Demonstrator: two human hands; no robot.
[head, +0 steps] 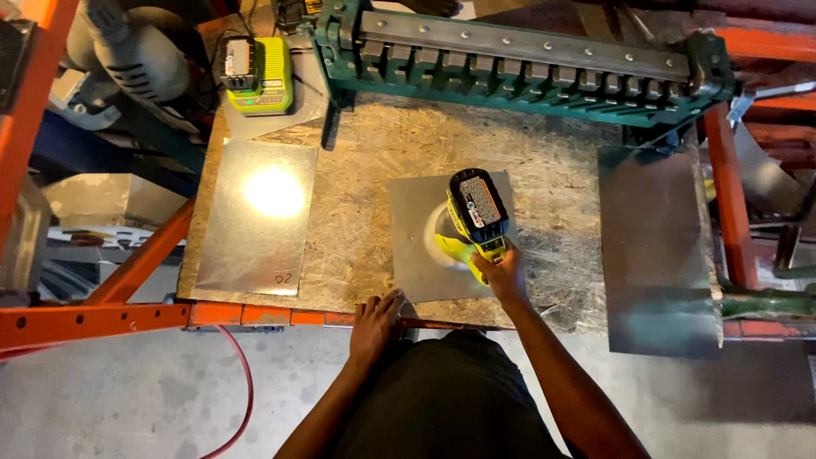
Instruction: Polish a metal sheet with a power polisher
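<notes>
My right hand (501, 274) grips the handle of a yellow-green cordless power tool (476, 217) with a black battery on top. The tool stands nose-down on a square sheet of metal (415, 255) in the middle of the chipboard bench top (365, 161). The sheet looks dented or raised into a round shape under the tool. My left hand (376, 321) rests fingers-down on the bench's front edge, just touching the near left corner of that sheet. It holds nothing.
A larger shiny metal sheet (259, 217) lies on the left of the bench, another sheet (659, 246) overhangs the right side. A green bending brake (518, 64) spans the back. A battery charger (255, 75) sits back left. Orange rack beams (93, 319) frame the bench; a red hose (242, 382) lies on the floor.
</notes>
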